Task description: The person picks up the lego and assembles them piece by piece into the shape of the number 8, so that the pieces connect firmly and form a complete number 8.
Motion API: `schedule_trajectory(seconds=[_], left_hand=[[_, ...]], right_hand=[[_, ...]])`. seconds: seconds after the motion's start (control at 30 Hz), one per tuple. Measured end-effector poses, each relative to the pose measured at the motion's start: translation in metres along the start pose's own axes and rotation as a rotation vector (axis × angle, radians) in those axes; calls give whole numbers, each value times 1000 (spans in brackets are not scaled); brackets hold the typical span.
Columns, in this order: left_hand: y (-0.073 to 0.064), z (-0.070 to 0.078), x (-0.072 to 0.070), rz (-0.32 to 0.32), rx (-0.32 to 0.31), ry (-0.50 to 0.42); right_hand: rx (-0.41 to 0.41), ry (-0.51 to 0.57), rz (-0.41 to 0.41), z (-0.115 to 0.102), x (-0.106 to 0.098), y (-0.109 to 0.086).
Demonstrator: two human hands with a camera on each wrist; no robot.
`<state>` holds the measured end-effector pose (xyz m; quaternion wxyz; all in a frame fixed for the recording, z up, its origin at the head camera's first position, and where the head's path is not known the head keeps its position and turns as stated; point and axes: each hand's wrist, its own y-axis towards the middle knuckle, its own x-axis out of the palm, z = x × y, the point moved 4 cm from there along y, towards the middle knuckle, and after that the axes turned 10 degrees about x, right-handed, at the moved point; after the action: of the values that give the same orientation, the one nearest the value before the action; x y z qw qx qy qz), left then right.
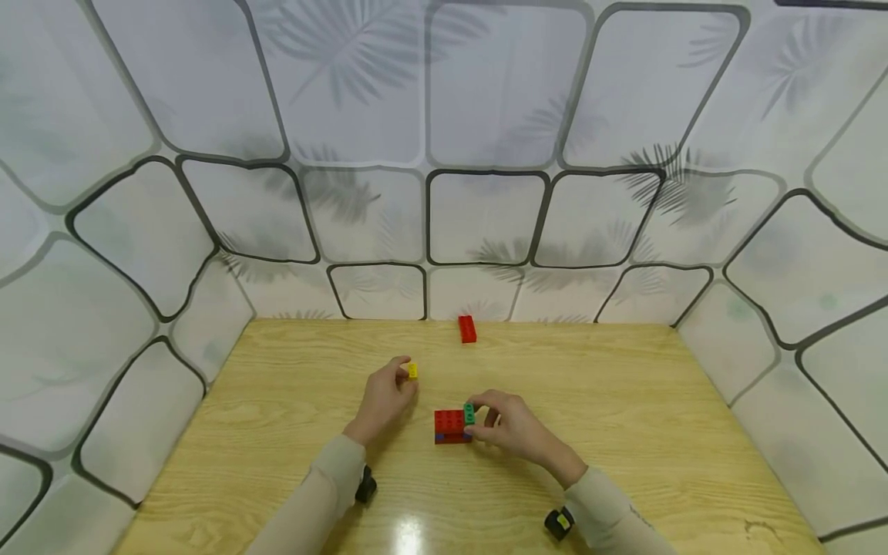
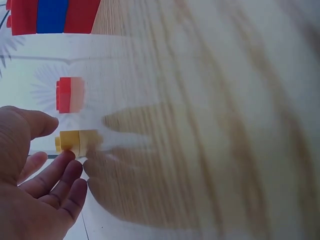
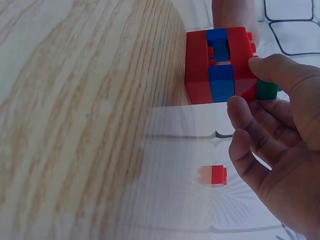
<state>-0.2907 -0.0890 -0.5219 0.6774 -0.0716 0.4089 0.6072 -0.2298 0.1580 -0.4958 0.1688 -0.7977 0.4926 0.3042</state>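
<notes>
In the head view, a small yellow brick (image 1: 412,371) stands on the table by the fingertips of my left hand (image 1: 385,395). The left wrist view has the yellow brick (image 2: 70,141) between spread thumb and fingers: a gap shows on the thumb side, and a fingertip overlaps its lower edge. My right hand (image 1: 515,425) pinches a narrow green brick (image 1: 469,414) at the right end of a red and blue brick block (image 1: 449,422). From the right wrist, the block (image 3: 197,70) shows blue bricks between two red layers; the green brick (image 3: 267,90) sits on the top red layer, partly hidden by fingers.
A red brick (image 1: 468,329) lies farther back, near the patterned wall (image 1: 479,293). Similar panels rise at the left and right of the wooden table (image 1: 610,378). Black wrist cameras hang under both sleeves, close to the tabletop.
</notes>
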Motion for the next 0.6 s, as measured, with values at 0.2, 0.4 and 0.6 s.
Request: schedule_trajectory(seconds=[0.2, 0.4, 0.6], left_hand=[[6, -4, 3, -21, -26, -18], [10, -10, 5, -53, -67, -32], [12, -13, 6, -76, -86, -36]], right_hand=[[3, 3, -5, 0, -1, 0], [12, 2, -10, 1, 0, 0], [11, -5, -8, 0, -1, 1]])
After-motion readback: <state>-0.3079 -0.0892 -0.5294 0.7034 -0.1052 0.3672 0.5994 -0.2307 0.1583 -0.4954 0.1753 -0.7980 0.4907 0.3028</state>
